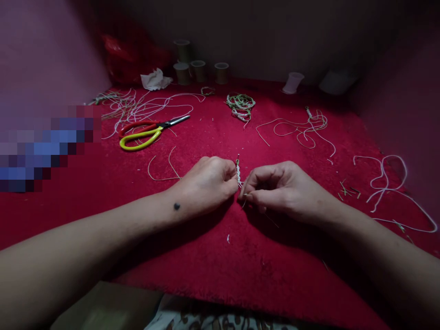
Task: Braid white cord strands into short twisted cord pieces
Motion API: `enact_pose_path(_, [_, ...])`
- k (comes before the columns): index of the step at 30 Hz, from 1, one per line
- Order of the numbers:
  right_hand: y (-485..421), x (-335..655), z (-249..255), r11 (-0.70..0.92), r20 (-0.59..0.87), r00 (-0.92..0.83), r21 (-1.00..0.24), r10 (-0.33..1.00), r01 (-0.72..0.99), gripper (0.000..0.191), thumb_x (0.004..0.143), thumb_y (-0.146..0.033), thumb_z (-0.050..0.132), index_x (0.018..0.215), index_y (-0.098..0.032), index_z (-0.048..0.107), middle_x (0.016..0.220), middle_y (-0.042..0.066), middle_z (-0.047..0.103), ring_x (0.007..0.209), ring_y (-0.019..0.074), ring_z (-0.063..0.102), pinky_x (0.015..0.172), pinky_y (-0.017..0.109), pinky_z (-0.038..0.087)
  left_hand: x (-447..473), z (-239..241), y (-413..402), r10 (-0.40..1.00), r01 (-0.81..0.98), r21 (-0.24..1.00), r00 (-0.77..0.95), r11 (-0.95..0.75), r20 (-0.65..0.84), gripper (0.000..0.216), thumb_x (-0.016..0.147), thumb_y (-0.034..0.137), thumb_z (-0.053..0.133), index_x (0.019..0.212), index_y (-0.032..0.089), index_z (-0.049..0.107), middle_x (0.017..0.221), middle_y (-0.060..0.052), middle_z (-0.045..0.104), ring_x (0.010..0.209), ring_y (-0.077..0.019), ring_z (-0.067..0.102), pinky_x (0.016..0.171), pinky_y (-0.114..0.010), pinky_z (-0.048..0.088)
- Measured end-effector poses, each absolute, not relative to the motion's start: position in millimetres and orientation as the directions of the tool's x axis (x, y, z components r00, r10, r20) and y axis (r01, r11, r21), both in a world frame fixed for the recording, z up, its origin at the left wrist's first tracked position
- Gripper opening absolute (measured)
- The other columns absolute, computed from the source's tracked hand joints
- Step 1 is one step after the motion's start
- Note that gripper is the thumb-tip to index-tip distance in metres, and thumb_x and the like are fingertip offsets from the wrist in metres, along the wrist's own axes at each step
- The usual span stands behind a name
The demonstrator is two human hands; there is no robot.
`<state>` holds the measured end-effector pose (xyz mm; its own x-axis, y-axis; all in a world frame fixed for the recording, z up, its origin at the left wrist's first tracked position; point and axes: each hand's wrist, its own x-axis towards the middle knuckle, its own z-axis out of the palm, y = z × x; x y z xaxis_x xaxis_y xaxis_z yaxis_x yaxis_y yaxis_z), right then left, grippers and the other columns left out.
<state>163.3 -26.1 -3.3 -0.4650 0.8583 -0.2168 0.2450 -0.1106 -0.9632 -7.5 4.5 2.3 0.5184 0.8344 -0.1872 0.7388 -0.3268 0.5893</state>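
Between my hands, a short length of white-and-green knotted cord (pixel 238 172) runs upright on the red cloth, with a small pin-like tip at its top. My left hand (pixel 215 178) is closed, its thumb and forefinger pressed against the left side of the knotted cord; its other fingertips are hidden. On the right, just below the knots, my right hand (pixel 280 188) pinches a thin cord (pixel 244 201) between thumb and fingers. A loose tan strand (pixel 161 178) curves out from behind my left wrist.
Scissors (pixel 140 136) with red and yellow handles lie at left, near tangled cords (pixel 137 107). Finished-looking braids (pixel 241 105) are piled behind my hands. Thread spools (pixel 222 73) stand at the back. More loose cord (pixel 385 178) lies at right on the red cloth (pixel 206 270).
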Motion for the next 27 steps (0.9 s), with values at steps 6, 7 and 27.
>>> enact_pose_path(6, [-40,161,12,-0.130,-0.320,-0.711,-0.942,0.626,0.309,0.012,0.077,-0.019,0.057,0.077,-0.012,0.067,0.064,0.002,0.061,0.057,0.0098,0.053,0.052,0.021,0.041,-10,-1,8,0.823,0.707,0.631,0.536,-0.319,-0.186,0.021,0.078,0.025,0.046,0.059,0.015,0.050,0.055,0.002,0.044,0.052,-0.0078,0.038,0.049,-0.023,0.025])
enact_pose_path(7, [-40,162,13,-0.127,-0.304,-0.699,-0.947,0.648,0.295,0.015,0.078,-0.023,0.057,0.079,-0.012,0.067,0.065,0.003,0.062,0.057,0.0104,0.054,0.052,0.021,0.041,-10,-1,9,0.820,0.703,0.640,0.539,-0.311,-0.193,0.022,0.078,0.027,0.046,0.060,0.015,0.050,0.055,0.002,0.044,0.052,-0.0079,0.038,0.049,-0.022,0.025])
enact_pose_path(27, [-21,160,-11,0.378,0.060,-0.389,-0.409,0.919,0.830,0.009,0.080,-0.018,0.049,0.073,-0.015,0.055,0.078,0.004,0.050,0.066,0.0120,0.047,0.063,0.025,0.038,-13,1,11,0.778,0.628,0.754,0.566,-0.194,-0.272,0.022,0.076,0.033,0.048,0.063,0.016,0.051,0.053,0.003,0.043,0.049,-0.0075,0.036,0.045,-0.022,0.025])
